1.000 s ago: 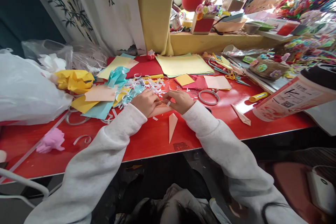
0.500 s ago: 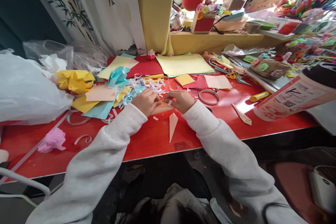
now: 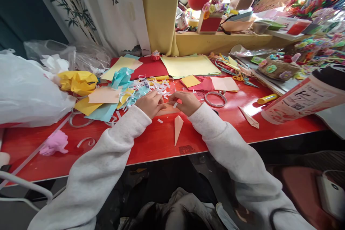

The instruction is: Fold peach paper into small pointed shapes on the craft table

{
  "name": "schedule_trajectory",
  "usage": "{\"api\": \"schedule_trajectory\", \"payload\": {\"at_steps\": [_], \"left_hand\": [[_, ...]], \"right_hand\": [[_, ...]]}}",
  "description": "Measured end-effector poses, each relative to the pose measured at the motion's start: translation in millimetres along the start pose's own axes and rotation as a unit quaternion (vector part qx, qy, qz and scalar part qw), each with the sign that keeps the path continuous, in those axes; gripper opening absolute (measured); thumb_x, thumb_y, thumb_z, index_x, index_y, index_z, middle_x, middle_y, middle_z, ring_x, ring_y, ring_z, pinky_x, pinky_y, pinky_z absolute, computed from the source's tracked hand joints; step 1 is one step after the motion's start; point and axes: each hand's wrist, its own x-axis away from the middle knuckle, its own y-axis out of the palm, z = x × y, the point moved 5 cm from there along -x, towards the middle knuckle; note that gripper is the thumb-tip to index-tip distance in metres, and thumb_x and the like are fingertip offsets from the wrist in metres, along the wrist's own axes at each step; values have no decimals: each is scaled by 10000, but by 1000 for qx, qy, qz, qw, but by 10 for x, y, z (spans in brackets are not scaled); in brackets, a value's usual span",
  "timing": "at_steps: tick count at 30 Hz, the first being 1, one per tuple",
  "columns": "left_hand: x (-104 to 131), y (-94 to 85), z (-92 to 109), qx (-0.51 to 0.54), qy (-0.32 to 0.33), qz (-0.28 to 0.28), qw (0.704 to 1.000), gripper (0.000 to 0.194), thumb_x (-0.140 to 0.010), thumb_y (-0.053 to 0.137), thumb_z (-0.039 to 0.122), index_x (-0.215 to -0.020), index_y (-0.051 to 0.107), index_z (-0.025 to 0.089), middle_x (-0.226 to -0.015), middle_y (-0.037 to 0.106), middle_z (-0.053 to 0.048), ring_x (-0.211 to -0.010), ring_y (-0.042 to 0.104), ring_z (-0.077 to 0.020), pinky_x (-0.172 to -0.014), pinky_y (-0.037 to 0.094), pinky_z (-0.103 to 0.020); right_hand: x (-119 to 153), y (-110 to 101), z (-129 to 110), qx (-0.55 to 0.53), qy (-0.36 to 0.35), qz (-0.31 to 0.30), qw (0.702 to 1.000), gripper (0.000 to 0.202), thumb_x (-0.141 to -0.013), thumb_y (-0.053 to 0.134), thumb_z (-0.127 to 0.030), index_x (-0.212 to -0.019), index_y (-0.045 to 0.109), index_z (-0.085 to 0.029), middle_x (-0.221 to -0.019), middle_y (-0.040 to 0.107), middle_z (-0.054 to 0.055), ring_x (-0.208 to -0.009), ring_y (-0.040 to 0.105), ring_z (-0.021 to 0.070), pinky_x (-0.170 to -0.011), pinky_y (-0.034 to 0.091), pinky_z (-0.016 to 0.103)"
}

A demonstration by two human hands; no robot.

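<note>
A piece of peach paper (image 3: 167,110) lies on the red table, partly hidden under my fingers. My left hand (image 3: 151,105) is closed at its left side, fingertips pinching the far edge. Opposite it, my right hand (image 3: 186,102) pinches the same paper, the two sets of fingertips nearly meeting. A small white scrap (image 3: 175,105) shows against the right fingers. Nearer to me lies a narrow, pointed folded peach paper (image 3: 178,130). A second folded paper (image 3: 249,118) rests to the right, apart from both hands.
White paper shreds (image 3: 157,87) and crumpled coloured paper lie beyond my left hand. A roll of tape (image 3: 215,99) sits past the right hand, near sheets of yellow paper (image 3: 191,66). A tall cup (image 3: 299,97) stands at right; a white plastic bag (image 3: 29,90) fills the left.
The view has shifted very slightly. Both hands stay on the peach paper in nearly the same pose.
</note>
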Motion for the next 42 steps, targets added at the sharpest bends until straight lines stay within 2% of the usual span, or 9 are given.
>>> {"api": "schedule_trajectory", "payload": {"at_steps": [13,16,20,23,27,29,33,39,42], "left_hand": [[11,36,-5,57,6,-27,998,167,-758,489,331,-777,534,172,-850,536,-28,-674,528,-121,-586,398,-239],[5,31,12,79,19,-8,997,149,-766,479,311,-806,525,175,-824,549,-25,-682,534,-119,-608,407,-235],[-6,9,-34,117,-28,32,992,189,-775,472,274,-944,486,191,-725,592,5,-674,562,-118,-610,412,-223],[-13,-8,-36,119,-22,58,991,156,-793,440,277,-906,493,184,-801,607,-12,-709,572,-120,-626,420,-223],[-17,-42,27,120,38,81,989,150,-788,452,266,-888,500,165,-883,579,-41,-809,555,-122,-704,426,-221],[-13,-63,13,130,17,91,987,162,-785,459,262,-918,485,173,-828,591,-19,-756,564,-107,-668,428,-205],[-3,-74,-19,122,-38,79,989,163,-774,472,323,-853,498,183,-736,609,10,-608,559,-95,-555,407,-196],[-18,-106,46,180,4,84,980,85,-748,501,229,-784,533,159,-758,600,-1,-637,542,-78,-616,430,-190],[-22,-120,32,189,-15,91,978,75,-747,491,205,-755,551,161,-722,595,2,-636,537,-83,-620,433,-203]], "right_hand": [[3,-30,-5,-2,6,15,1000,114,-750,483,-218,-773,571,-149,-778,602,43,-675,519,118,-614,362,223],[-1,-58,36,-7,27,40,999,180,-774,465,-284,-741,575,-145,-742,605,43,-649,515,116,-608,361,225],[-5,-63,65,-15,34,47,998,213,-751,495,-342,-757,575,-144,-732,605,43,-642,512,116,-601,356,222],[-7,-71,42,-27,21,55,998,209,-752,490,-336,-783,568,-145,-731,596,38,-637,497,106,-591,346,212],[-9,-65,50,6,49,50,998,325,-788,409,-378,-606,541,-143,-546,509,9,-505,398,83,-509,292,214],[-11,-47,74,5,72,38,997,372,-793,385,-415,-589,540,-145,-507,480,0,-479,371,81,-486,273,216],[-18,-52,47,-73,43,48,995,193,-742,489,-315,-760,571,-141,-690,575,20,-603,463,91,-574,342,204],[-11,-41,74,-65,75,50,994,272,-776,424,-344,-676,575,-140,-582,519,2,-548,418,81,-534,321,201],[-10,-15,93,-63,88,36,993,294,-771,429,-378,-690,583,-141,-590,525,3,-547,414,80,-527,315,202]]}}
